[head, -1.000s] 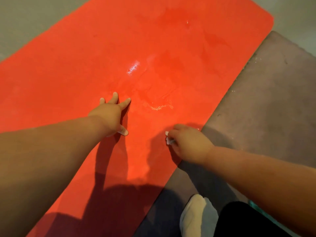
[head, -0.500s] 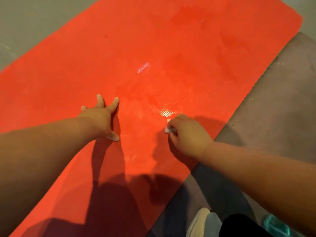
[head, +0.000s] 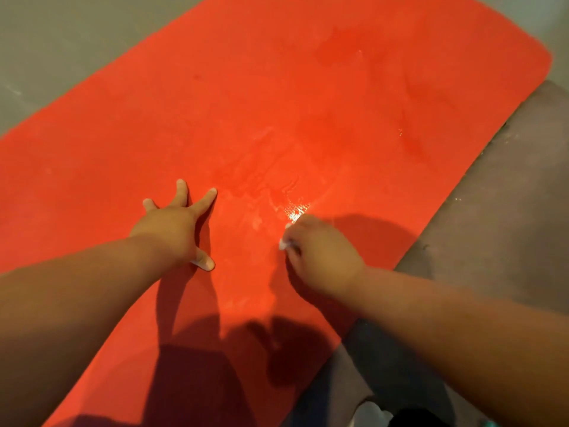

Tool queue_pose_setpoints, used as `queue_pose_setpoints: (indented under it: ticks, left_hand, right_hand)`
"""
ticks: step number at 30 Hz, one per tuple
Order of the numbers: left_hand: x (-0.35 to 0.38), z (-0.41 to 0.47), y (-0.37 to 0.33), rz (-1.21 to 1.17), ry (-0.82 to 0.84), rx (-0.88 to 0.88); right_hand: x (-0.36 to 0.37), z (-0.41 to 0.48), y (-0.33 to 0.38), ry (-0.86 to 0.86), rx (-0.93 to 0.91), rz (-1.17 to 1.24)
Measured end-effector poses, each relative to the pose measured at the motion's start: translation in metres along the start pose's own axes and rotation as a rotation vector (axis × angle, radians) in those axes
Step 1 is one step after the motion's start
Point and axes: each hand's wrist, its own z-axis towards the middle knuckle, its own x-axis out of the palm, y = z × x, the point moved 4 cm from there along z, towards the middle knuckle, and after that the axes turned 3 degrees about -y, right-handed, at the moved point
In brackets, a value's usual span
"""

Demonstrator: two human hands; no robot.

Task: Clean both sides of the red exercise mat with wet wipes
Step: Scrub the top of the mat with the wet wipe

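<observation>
On the floor (head: 61, 41), the mat (head: 277, 103) lay flat, its long axis running from lower left to upper right, with one rounded far corner visible at the upper right. Along its right edge lay a grey-brown rug (head: 508, 211); whether the two overlapped or merely met could not be told. The left grip (head: 172, 229) was released: fingers (head: 181, 189) straight and spread, thumb out, palm pressed flat on the mat near its middle. The right grip (head: 323, 257), just to the right of the left and apart from it, was clenched around a white wipe (head: 282, 244), of which only a small bunched portion showed at the thumb side; this hand rested on the mat nearer its right edge. A wet patch (head: 295, 211) glistened just beyond the right knuckles, and fainter, darker smears extended toward the far end. Both forearms entered from the lower frame and cast shadows across the mat. A pale sock (head: 369, 411) showed at the bottom edge, on the rug.
</observation>
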Motion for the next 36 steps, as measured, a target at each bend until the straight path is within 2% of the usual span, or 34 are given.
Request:
queue_pose_setpoints:
  ticks: [2, 3, 5, 8, 9, 11, 13, 15, 17, 19, 20, 21, 24, 26, 29, 31, 34, 36]
  left_hand:
    - [-0.001, 0.001, 0.001, 0.003, 0.0, -0.001]
    - [0.0, 0.0, 0.002, -0.003, 0.008, -0.01]
    - [0.001, 0.002, 0.002, 0.013, -0.007, 0.004]
    - [0.001, 0.001, 0.001, 0.012, -0.008, 0.0]
    - [0.001, 0.001, 0.002, 0.013, -0.012, 0.001]
    - [0.002, 0.0, 0.004, 0.024, -0.028, 0.02]
    - [0.0, 0.001, 0.006, 0.041, -0.052, 0.037]
    - [0.001, 0.0, 0.007, 0.06, -0.059, 0.04]
    - [0.003, 0.002, 0.007, 0.075, -0.049, 0.044]
    - [0.0, 0.003, 0.007, 0.08, -0.029, 0.054]
    - [-0.003, 0.004, 0.008, 0.091, -0.021, 0.062]
    - [-0.006, 0.005, 0.01, 0.11, -0.021, 0.064]
    - [-0.016, 0.01, 0.024, 0.155, -0.094, -0.048]
    - [-0.017, 0.012, 0.038, 0.063, -0.108, -0.181]
    - [-0.013, 0.019, 0.05, -0.005, -0.047, -0.18]
    - [-0.016, 0.022, 0.053, 0.01, -0.044, -0.16]
    - [-0.018, 0.026, 0.054, 0.041, -0.027, -0.158]
    - [-0.02, 0.029, 0.055, 0.042, -0.034, -0.155]
  right_hand:
    - [0.009, -0.007, 0.011, 0.103, -0.189, 0.013]
    - [0.005, 0.002, 0.003, 0.11, -0.21, -0.012]
    - [-0.013, 0.031, -0.03, 0.001, -0.075, -0.067]
    - [-0.06, 0.068, -0.099, -0.227, 0.307, -0.125]
    - [-0.068, 0.075, -0.11, -0.259, 0.398, -0.143]
    - [-0.061, 0.079, -0.099, -0.241, 0.464, -0.19]
    - [-0.04, 0.069, -0.062, -0.218, 0.387, -0.154]
    - [-0.004, 0.048, -0.013, -0.141, 0.141, -0.082]
    - [0.015, 0.026, 0.025, 0.027, -0.109, -0.077]
    - [0.012, 0.03, 0.025, 0.101, -0.264, -0.117]
    - [0.002, 0.043, 0.012, 0.04, -0.271, -0.165]
    - [-0.011, 0.058, -0.008, -0.058, -0.191, -0.204]
    - [-0.061, 0.094, -0.086, -0.237, 0.3, -0.276]
    - [-0.072, 0.103, -0.098, -0.254, 0.413, -0.305]
    - [-0.041, 0.089, -0.051, -0.217, 0.284, -0.218]
    - [-0.007, 0.068, -0.005, -0.149, 0.03, -0.139]
    - [0.012, 0.054, 0.025, 0.07, -0.291, -0.131]
    - [-0.009, 0.085, 0.001, 0.002, -0.288, -0.196]
